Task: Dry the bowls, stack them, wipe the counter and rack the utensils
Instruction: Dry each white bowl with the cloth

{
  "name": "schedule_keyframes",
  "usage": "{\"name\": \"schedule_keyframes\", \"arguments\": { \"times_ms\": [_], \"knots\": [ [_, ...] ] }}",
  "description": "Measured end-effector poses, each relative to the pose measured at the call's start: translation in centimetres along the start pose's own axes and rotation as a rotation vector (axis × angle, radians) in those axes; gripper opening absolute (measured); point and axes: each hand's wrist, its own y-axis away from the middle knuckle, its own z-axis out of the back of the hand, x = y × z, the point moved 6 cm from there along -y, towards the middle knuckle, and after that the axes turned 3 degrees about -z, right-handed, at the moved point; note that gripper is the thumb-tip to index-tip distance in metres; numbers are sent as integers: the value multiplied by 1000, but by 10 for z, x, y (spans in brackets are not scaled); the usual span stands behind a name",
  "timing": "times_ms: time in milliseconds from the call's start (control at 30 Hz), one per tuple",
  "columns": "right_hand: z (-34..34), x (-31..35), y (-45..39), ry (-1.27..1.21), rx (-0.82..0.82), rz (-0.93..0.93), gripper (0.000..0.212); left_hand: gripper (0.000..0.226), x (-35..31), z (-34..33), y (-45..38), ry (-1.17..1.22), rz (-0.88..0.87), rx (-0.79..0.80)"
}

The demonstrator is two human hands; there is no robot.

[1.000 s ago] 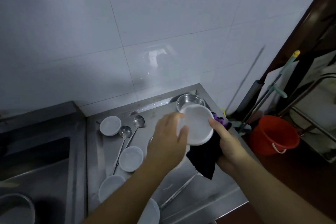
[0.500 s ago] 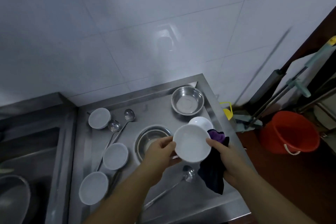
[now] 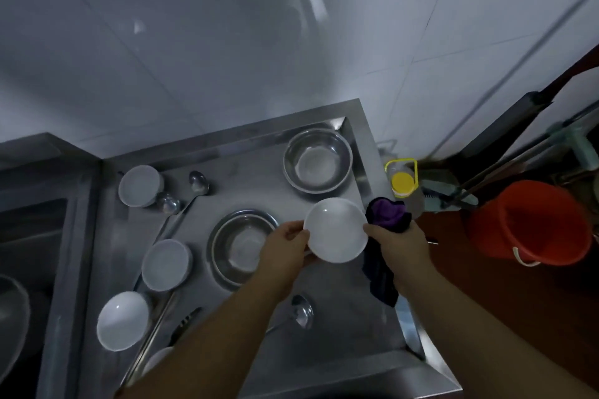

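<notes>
Since the earlier frames, the held white bowl [image 3: 337, 230] has been brought lower and further right, so that it is now seen over the right side of the steel tabletop [image 3: 340, 334], just near of the far steel bowl [image 3: 318, 159]. Its left rim is pinched by the left hand [image 3: 287, 248], with the thumb laid on the rim and the fingers curled beneath. Its right rim is touched by the thumb of the right hand [image 3: 400, 244], whose fingers are closed round a dark cloth [image 3: 384, 272] with a purple fold [image 3: 389, 210] showing at its far end; the cloth is draped down from the palm toward the near edge. A second steel bowl [image 3: 241, 244] is seen on the tabletop, just left of the left hand. Three white bowls [image 3: 140, 185] [image 3: 166, 264] [image 3: 123, 319] are set along the left side, with the long-handled ladles [image 3: 198, 181] lying between them and another ladle [image 3: 301, 311] lying near the left forearm. An orange bucket [image 3: 531, 223] is seen on the floor to the right, and a yellow-capped bottle [image 3: 403, 181] stands beside the tabletop's right edge.
</notes>
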Motion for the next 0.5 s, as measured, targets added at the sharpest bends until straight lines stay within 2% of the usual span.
{"name": "schedule_keyframes", "arguments": {
  "times_ms": [267,500],
  "knots": [
    [-14,5,-43,334,-24,93,29,22,12,-12,-43,-148,19,-97],
    [-23,1,-49,412,-17,154,29,28,21,-14,-51,-245,16,-133]
  ]
}}
